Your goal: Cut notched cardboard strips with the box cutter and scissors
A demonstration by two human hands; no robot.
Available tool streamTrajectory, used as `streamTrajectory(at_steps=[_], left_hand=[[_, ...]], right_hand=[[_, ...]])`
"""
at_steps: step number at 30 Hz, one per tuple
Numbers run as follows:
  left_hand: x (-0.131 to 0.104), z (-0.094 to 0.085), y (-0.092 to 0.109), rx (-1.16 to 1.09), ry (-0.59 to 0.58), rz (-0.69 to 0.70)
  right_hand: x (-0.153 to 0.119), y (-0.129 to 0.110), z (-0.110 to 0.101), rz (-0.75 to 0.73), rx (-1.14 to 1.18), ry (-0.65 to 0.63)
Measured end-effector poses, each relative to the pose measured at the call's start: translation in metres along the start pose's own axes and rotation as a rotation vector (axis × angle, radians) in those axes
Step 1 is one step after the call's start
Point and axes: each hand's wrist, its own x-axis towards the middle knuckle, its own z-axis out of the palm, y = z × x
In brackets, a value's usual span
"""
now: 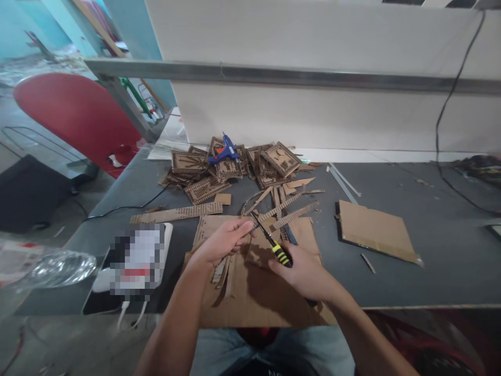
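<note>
My right hand (303, 269) is closed round the yellow and black handle of a slim dark-jawed tool (280, 253), which looks like pliers. The tool's tip points up and left, close to my left hand (228, 239). My left hand has its thumb and fingers pinched together at the tool's tip; what they hold is too small to make out. Under both hands lies a flat cardboard sheet (258, 305). Cut corrugated strips (293, 215) are scattered just beyond the tool, and some narrow scraps (224, 277) lie below my left hand.
A blue glue gun (226, 151) rests on a pile of small cardboard panels (203, 188) at the back. A phone (136, 258) with cables and a plastic bottle (62, 267) are on the left. To the right lies a cardboard-covered slab (376, 230). A red chair (78, 115) stands beyond the table.
</note>
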Motion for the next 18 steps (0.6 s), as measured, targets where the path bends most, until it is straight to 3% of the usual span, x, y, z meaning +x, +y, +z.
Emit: streamTrajectory(at_steps=[7,11,14,18], left_hand=[[-0.002,0.001,0.001,0.020,0.036,0.009],[-0.007,0.000,-0.001,0.052,0.121,0.033],[-0.017,-0.008,-0.008,0.076,0.265,0.118],[-0.032,-0.026,-0.027,0.112,0.562,0.177]], right_hand=[[0.006,0.007,0.006,-0.014,-0.012,0.076],[0.008,0.004,0.002,-0.023,0.025,0.086],[0.005,0.004,-0.005,0.001,0.030,0.084],[-0.009,0.011,-0.015,0.015,0.051,0.120]])
